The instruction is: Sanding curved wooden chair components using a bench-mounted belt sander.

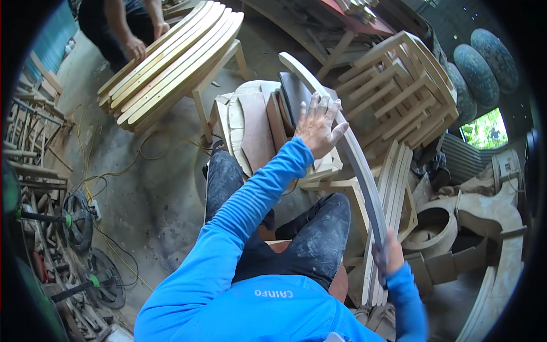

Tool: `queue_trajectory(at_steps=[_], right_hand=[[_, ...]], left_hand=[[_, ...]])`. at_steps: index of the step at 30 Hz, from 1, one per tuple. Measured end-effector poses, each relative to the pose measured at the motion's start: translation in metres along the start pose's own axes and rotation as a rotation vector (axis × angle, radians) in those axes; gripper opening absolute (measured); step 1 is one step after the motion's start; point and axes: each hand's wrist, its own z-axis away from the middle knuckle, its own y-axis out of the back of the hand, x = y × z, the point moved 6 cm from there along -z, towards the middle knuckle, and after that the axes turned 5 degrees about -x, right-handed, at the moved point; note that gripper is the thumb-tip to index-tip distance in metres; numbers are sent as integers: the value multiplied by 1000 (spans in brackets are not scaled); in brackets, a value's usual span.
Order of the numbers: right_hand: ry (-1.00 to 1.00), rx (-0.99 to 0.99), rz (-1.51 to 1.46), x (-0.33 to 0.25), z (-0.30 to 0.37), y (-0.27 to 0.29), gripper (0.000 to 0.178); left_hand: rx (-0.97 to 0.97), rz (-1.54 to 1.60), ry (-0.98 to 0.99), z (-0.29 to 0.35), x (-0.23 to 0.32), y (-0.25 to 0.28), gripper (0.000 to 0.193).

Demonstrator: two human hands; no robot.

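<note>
A long, curved wooden slat (362, 166) slants across in front of me, its far tip raised and its near end by my right side. My left hand (320, 124) lies against its upper part, fingers stretched and spread. Lower down, my right hand (392, 255) is closed around the slat's near end, somewhat blurred, its fingertips partly hidden. Beyond my knees stands a low wooden stand (223, 126) with a pale padded top (237, 114) and curved boards (257, 132) leaning on it.
Another person's hands (135, 49) rest at a stack of curved slats (176, 62) at far left. Stacked wooden frames (393, 97) stand far right, with more slats (393, 188) beside my right knee. A yellow cable (122, 171) crosses the floor; wheels (78, 222) stand left.
</note>
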Motion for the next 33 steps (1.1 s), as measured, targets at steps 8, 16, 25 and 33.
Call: queue_trajectory(at_steps=[8,16,25,33], right_hand=[[180,71,321,-66,-324,7,53],[133,25,309,-114,-379,-6,43],[34,-26,54,11,-31,-18,58],[-91,571,441,60,169,106,44]], left_hand=[[2,126,163,138,-15,23,69],[-12,20,36,121,2,33,61],[-305,-296,-541,45,87,11,86],[-667,-207,-617,34,181,-40,39]])
